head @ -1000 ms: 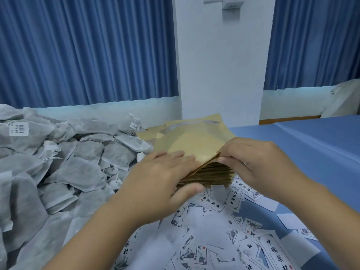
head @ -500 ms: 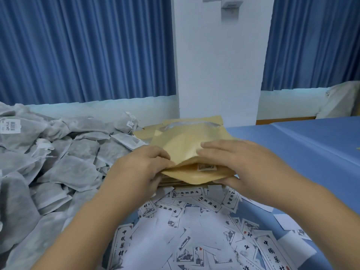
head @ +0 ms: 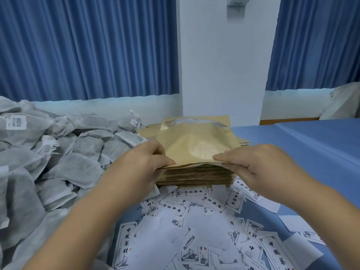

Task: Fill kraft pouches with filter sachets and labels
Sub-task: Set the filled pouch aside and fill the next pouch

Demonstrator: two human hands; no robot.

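Note:
A thick stack of kraft pouches [head: 194, 175] lies at the table's middle. The top kraft pouch [head: 196, 145] is lifted off it, bulging, its clear window strip at the far edge. My left hand [head: 142, 164] pinches the pouch's near left corner. At the near right corner, my right hand [head: 255, 164] pinches the edge between thumb and fingers. Grey filter sachets [head: 64, 164] are heaped to the left. Printed paper labels [head: 194, 227] lie scattered in front of the stack.
The blue tablecloth [head: 303, 151] runs off to the right. A white pillar [head: 222, 61] and blue curtains [head: 87, 47] stand behind the table. One sachet at far left carries a barcode sticker [head: 16, 122].
The pouch was folded over with a label showing beneath it half a second ago; now it lies spread, held at both near corners. My hands have moved apart.

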